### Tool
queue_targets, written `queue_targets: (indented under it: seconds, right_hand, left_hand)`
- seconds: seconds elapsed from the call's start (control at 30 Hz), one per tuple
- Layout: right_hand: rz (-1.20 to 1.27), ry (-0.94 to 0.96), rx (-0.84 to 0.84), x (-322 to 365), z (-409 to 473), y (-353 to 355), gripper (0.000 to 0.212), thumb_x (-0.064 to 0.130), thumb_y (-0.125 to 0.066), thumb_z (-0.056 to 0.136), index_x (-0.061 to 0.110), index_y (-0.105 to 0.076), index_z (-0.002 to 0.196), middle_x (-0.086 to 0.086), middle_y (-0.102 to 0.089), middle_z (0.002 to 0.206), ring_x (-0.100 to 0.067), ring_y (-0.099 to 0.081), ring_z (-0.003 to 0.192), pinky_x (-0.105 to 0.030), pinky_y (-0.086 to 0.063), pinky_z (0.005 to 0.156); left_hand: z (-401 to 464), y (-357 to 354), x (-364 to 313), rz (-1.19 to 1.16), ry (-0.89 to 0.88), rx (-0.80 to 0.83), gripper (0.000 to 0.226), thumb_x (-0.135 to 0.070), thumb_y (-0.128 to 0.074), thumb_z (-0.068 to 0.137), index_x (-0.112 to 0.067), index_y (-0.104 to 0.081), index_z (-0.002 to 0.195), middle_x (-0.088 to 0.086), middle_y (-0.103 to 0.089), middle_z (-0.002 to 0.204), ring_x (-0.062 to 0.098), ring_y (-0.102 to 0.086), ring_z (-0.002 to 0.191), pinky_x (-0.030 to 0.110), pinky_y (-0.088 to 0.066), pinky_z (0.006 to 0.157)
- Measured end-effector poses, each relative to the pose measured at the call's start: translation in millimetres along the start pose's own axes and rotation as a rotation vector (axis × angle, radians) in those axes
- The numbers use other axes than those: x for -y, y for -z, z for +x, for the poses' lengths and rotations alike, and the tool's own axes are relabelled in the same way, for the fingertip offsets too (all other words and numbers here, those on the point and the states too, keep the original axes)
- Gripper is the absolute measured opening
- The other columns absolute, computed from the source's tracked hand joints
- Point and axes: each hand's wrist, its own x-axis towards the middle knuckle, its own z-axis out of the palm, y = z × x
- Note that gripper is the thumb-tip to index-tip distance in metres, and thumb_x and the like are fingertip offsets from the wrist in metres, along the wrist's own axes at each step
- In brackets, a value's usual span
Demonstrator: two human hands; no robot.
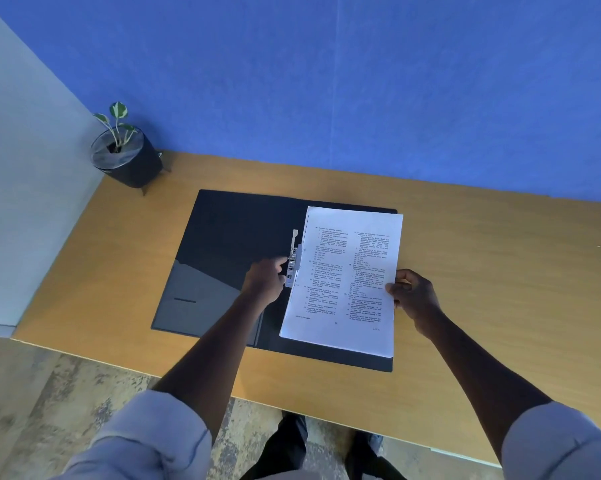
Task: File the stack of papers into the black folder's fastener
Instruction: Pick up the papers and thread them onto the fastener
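Wooden desk (482, 271) — printed papers (347, 282) overlapping open black folder (229, 237).

Blue wall (361, 81) behind wooden desk (499, 271) — potted plant (125, 157) in corner, mottled floor (49, 393).

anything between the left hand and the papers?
Only the metal fastener: in the head view the left hand touches its left side, and the papers, held at their right edge by the right hand, meet it from the right.
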Motion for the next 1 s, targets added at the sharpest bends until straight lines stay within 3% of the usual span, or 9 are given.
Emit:
queue_targets:
  seconds: [0.23, 0.37, 0.57, 0.83, 1.0]
  right_hand:
    - [-0.03, 0.009, 0.008, 4.9, 3.1, -3.8, 0.014, 0.008, -0.069, 0.091, 0.021, -0.068, 0.094, 0.002, -0.076, 0.088, -0.01, -0.073, 0.069, -0.021, -0.053, 0.051]
    - [-0.066, 0.023, 0.01, 7.1, 2.9, -5.6, 0.015, 0.01, -0.069, 0.092, 0.025, -0.067, 0.091, 0.002, -0.075, 0.09, -0.018, -0.073, 0.079, -0.027, -0.056, 0.057]
    - [-0.099, 0.02, 0.009, 5.6, 4.4, -5.3, 0.013, 0.011, -0.068, 0.092, 0.023, -0.067, 0.095, -0.003, -0.075, 0.096, -0.025, -0.073, 0.084, -0.039, -0.062, 0.07]
    - [-0.141, 0.028, -0.033, 4.9, 5.6, 0.0, 0.012, 0.012, -0.069, 0.09, 0.023, -0.068, 0.093, 0.0, -0.077, 0.089, -0.024, -0.071, 0.072, -0.038, -0.059, 0.063]
    - [-0.136, 0.02, -0.02, 4.1, 8.1, -3.6, 0.012, 0.013, -0.07, 0.09, 0.023, -0.068, 0.094, -0.001, -0.077, 0.092, -0.025, -0.074, 0.078, -0.035, -0.06, 0.062]
  left_hand:
    - [1.1, -0.9, 2.5, -0.039, 0.003, -0.015, 0.048, -0.011, -0.06, 0.093, -0.028, -0.058, 0.137, 0.004, -0.068, 0.121, 0.026, -0.064, 0.107, 0.033, -0.052, 0.089]
    - [1.1, -1.2, 2.7, -0.041, 0.002, -0.021, 0.047, -0.011, -0.061, 0.092, -0.028, -0.058, 0.136, 0.003, -0.069, 0.118, 0.025, -0.065, 0.104, 0.03, -0.049, 0.085]
    - [0.6, -1.5, 2.5, -0.035, -0.004, -0.018, 0.049, -0.011, -0.061, 0.092, -0.025, -0.056, 0.139, 0.005, -0.069, 0.119, 0.026, -0.065, 0.107, 0.034, -0.051, 0.091]
    - [0.4, -1.6, 3.8, -0.05, -0.003, -0.015, 0.049, -0.011, -0.061, 0.092, -0.025, -0.056, 0.139, 0.005, -0.069, 0.117, 0.026, -0.065, 0.105, 0.033, -0.051, 0.089]
    - [0.2, -2.1, 4.3, -0.059, 0.001, -0.021, 0.05, -0.011, -0.061, 0.092, -0.028, -0.056, 0.139, 0.003, -0.069, 0.118, 0.025, -0.065, 0.104, 0.031, -0.05, 0.086]
